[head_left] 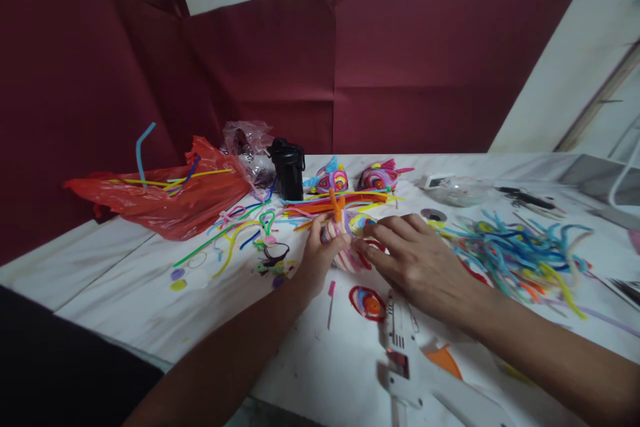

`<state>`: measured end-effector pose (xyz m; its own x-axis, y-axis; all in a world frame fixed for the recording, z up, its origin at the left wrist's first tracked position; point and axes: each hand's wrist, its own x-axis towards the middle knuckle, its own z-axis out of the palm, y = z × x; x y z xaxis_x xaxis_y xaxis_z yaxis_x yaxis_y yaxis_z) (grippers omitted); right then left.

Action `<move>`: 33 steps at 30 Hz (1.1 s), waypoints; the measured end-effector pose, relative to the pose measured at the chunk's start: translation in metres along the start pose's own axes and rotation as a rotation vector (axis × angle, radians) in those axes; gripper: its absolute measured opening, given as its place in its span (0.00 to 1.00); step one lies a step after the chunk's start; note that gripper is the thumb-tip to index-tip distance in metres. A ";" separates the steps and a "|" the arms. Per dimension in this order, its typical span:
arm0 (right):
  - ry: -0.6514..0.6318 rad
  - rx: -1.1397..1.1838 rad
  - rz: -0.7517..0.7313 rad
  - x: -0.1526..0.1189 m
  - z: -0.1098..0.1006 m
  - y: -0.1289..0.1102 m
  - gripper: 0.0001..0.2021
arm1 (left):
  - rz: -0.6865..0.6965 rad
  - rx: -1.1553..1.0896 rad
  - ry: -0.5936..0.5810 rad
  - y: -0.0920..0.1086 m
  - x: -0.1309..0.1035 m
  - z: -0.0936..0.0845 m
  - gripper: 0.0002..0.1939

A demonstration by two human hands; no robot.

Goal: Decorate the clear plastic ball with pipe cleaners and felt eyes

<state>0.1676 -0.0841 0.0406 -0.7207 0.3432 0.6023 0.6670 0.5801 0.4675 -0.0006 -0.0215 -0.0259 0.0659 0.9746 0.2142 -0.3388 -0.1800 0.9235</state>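
Note:
My left hand [323, 250] is closed around a fish-like figure [345, 257] covered in pink, white and purple pipe cleaners, with an orange piece standing up on top and a yellow-and-blue coil on its far side. My right hand [407, 253] presses its bent fingers against the figure's right side, where a red pipe-cleaner loop [367, 260] shows; the fingertips are partly hidden. Below the hands lies a flat coiled disc [371, 305] with an orange centre and red outer ring. A white glue gun [413, 373] rests under my right forearm, with a red light showing.
Two similar pipe-cleaner figures [333, 178] [381, 177] stand at the back beside a black lidded cup [289, 170]. A red plastic bag [200, 190] with pipe cleaners lies left. Blue and yellow pipe cleaners [520, 253] are heaped right. Loose bits [179, 280] lie front left.

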 end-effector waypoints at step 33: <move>-0.312 0.880 1.013 -0.013 0.017 0.008 0.27 | -0.020 0.002 -0.039 -0.001 -0.006 0.002 0.28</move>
<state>0.1792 -0.0718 0.0250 -0.0869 0.9744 0.2072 0.6668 0.2114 -0.7146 0.0018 -0.0273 -0.0277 0.1090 0.9721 0.2078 -0.3350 -0.1609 0.9284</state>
